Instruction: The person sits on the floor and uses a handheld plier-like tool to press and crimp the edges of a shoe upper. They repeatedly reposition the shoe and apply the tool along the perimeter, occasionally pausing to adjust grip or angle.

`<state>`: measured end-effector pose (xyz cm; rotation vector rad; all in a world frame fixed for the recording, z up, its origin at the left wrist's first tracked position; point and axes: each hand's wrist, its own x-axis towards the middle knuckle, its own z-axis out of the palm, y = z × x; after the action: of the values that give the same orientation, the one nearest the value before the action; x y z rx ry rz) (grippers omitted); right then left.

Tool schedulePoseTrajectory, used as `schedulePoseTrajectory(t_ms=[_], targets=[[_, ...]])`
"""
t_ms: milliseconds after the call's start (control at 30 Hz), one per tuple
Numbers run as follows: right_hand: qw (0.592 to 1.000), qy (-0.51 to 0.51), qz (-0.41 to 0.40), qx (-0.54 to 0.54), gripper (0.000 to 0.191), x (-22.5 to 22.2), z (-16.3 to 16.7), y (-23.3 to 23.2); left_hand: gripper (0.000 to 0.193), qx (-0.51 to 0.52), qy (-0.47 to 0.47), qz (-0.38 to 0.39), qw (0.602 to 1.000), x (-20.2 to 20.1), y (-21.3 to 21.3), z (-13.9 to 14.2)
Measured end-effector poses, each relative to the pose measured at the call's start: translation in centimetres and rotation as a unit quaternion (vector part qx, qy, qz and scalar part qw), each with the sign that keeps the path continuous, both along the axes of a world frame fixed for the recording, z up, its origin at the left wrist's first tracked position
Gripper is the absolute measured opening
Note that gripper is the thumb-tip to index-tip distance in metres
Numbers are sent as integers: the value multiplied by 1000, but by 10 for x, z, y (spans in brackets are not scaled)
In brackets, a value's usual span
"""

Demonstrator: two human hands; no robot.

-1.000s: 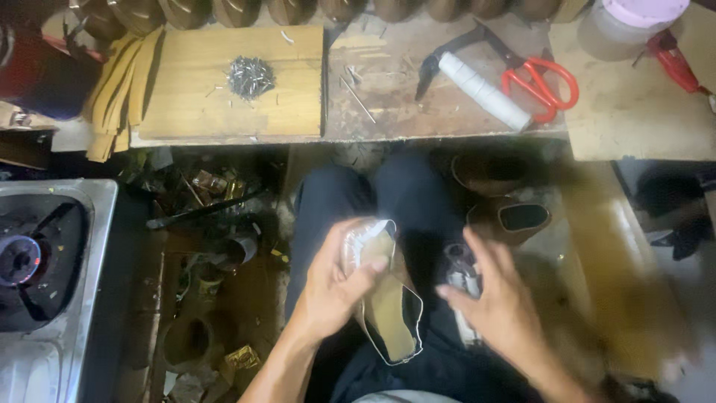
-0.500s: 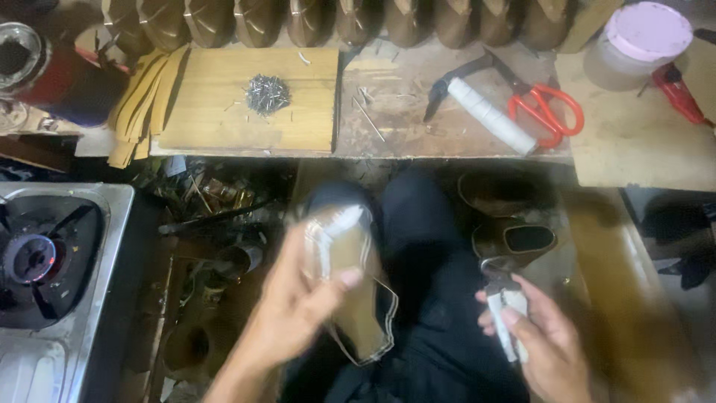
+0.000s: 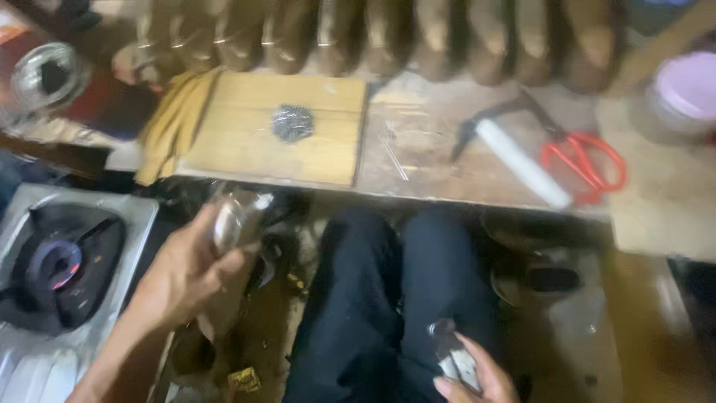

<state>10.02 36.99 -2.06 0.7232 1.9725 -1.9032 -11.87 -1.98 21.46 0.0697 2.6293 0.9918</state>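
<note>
Left hand: [image 3: 186, 272] raised over the left knee, fingers wrapped round a pale, blurred shoe piece [image 3: 235, 220], probably an upper or insole; too smeared to tell which.
Right hand: [image 3: 470, 377] low at the frame bottom by the right thigh, closed on a small metal tool [image 3: 450, 351], dark tip pointing up.
Legs: dark trousers [image 3: 388, 298], seated, between the two hands.
Bench: wooden board [image 3: 280, 138] with a small heap of nails [image 3: 292, 122] on it.
Bench right: red-handled scissors [image 3: 582, 157] touching a white cylinder [image 3: 522, 163].
Far left: gas burner [image 3: 56, 265], just beside the left forearm.
Back: row of brown shoe lasts [image 3: 418, 37].
</note>
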Motion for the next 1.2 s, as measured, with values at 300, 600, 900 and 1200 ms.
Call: schedulePoseTrajectory(t_ms=[300,600,900,1200], targets=[[992,-1,81,100,73,-51,-56,31,73,-333,77,63,938,55,-137,2],[988,-6,94,125,69,-59,-44,30,39,-619,80,88,776,46,-255,-47],[970,85,73,-216,65,-43,-32,53,69,-172,63,139,973,55,-164,21],[991,-124,28,-52,66,-22,68,30,74,511,-98,34,853,82,77,-39]])
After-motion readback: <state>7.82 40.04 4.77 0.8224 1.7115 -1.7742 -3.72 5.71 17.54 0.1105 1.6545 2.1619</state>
